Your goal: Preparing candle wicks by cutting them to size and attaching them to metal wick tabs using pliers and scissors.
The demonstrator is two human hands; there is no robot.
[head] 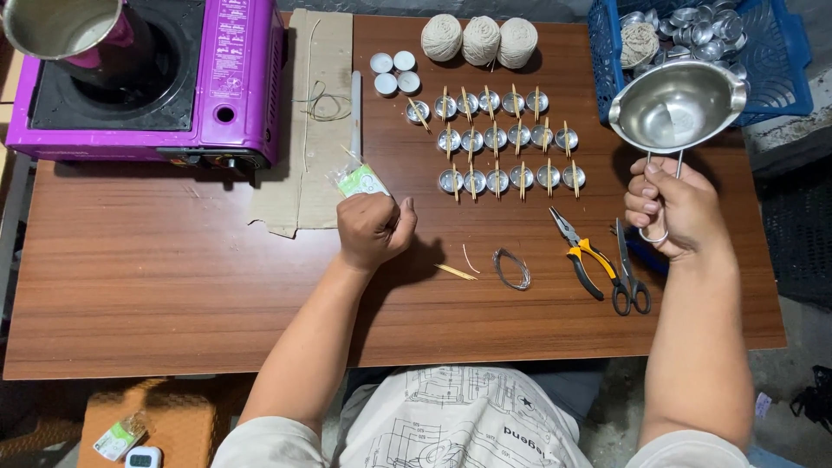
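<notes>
gripping the looped wire handle, the right hand (pixel 672 208) holds a shiny steel pouring pot with two spouts (pixel 677 106) above the brown wooden table (pixel 173 286), near its far right corner. its long axis runs from the hand away toward the blue plastic basket (pixel 780 78); the bowl faces up. the left hand (pixel 374 227), well apart to the left, is clenched on a small green-and-clear packet (pixel 361 180). rows of small metal tealight cups with sticks across them (pixel 507 143) lie between the hands.

Brown wood-grain table (pixel 173 286), grey concrete floor (pixel 789 347) at right, orange woven stool (pixel 173 420) below, even light
</notes>
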